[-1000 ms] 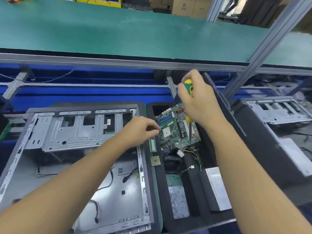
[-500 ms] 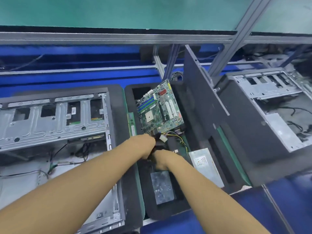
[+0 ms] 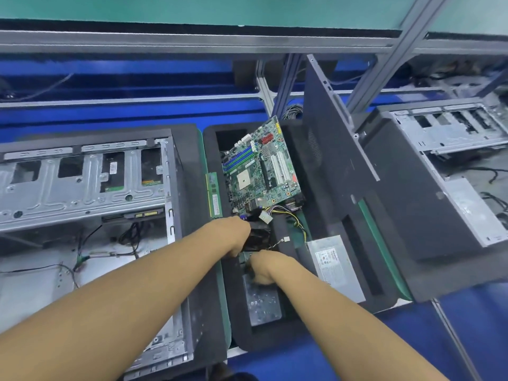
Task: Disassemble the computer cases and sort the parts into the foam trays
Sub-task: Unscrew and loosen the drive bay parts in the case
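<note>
**Computer case lies open beside the foam tray**

A second ago the right hand held a yellow-handled screwdriver above the circuit board, and the left hand was at the memory stick. Now both hands are low in the near middle of the tray, much as they were half a second ago. The left hand grips a black part, fingers curled over it. The right hand is just beside it. Its fingers are curled under and hidden, so I cannot tell whether it holds anything.

The tray sits between the case, just beside its left rim, and a dark side panel that leans over its right edge. The circuit board leans tilted in the far compartment. The memory stick lies in a narrow slot along the left rim. A silver power supply lies in the near right compartment. A metal plate lies in the near one, partly under the right hand. Open blue desk shows at the near right.

There are two cases, with the second case well apart on the right. There is one tray, one circuit board, one memory stick, one power supply and one side panel.
</note>
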The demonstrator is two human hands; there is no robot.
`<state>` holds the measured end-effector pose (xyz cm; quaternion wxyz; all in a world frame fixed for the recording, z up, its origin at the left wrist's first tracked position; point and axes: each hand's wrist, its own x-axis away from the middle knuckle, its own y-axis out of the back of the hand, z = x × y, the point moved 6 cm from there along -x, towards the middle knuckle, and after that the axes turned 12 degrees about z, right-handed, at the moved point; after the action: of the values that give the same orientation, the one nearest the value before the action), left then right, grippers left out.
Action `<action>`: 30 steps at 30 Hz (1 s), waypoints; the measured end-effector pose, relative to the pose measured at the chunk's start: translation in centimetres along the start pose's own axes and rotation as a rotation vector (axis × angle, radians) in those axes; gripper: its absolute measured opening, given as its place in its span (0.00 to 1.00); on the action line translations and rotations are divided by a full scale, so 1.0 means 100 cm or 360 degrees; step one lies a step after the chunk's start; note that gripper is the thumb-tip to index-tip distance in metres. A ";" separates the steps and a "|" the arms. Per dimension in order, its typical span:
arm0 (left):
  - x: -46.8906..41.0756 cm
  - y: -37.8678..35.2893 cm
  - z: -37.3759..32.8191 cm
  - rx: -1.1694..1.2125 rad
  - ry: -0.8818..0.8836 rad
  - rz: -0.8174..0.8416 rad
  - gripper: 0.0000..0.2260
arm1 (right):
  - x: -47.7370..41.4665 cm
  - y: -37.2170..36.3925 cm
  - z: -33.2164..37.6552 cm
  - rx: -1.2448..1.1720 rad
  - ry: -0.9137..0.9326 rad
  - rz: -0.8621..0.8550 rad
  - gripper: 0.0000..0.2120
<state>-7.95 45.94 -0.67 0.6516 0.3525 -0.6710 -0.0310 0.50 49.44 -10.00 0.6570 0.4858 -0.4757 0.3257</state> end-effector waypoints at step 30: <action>0.082 0.073 0.038 0.0513 -0.0338 -0.0652 0.09 | 0.150 0.131 -0.006 -0.0369 0.0127 -0.0476 0.23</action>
<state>-13.65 45.58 9.43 0.4933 0.5747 -0.6466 -0.0916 -6.00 53.62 8.38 0.7680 0.4589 -0.4060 0.1865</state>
